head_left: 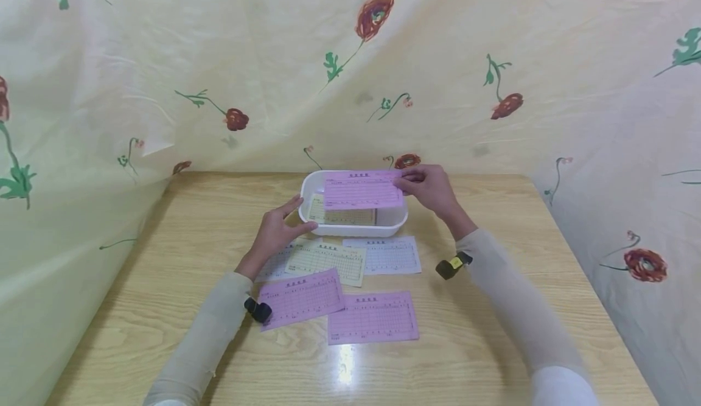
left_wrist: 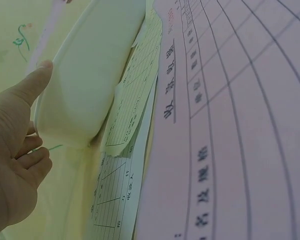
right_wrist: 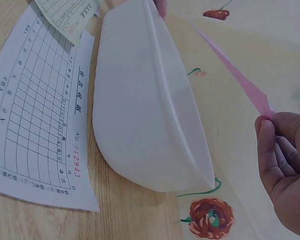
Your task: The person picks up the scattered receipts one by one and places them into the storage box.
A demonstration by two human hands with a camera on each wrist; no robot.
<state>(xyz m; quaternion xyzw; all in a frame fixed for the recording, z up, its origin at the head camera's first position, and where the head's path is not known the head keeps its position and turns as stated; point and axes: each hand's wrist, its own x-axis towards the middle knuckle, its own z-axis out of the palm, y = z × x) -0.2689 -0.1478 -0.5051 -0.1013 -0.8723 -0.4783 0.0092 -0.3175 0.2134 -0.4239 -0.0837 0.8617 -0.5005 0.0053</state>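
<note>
My right hand (head_left: 432,190) pinches a pink receipt slip (head_left: 361,190) by its right edge, over a white plastic basin (head_left: 356,231). The right wrist view shows that slip nearly edge-on between thumb and fingers, above the rim. My left hand (head_left: 276,229) grips the basin's left end, thumb at the rim and the other fingers bent against its side. Inside the basin lies a yellowish receipt slip (head_left: 350,217), partly hidden by the pink one.
Before the basin, a yellowish slip (head_left: 325,261) overlaps white slips (head_left: 391,257). Two pink slips (head_left: 301,299) lie nearer on the wooden table (head_left: 465,357), one overlapping the other. A flowered cloth (head_left: 274,59) hangs behind.
</note>
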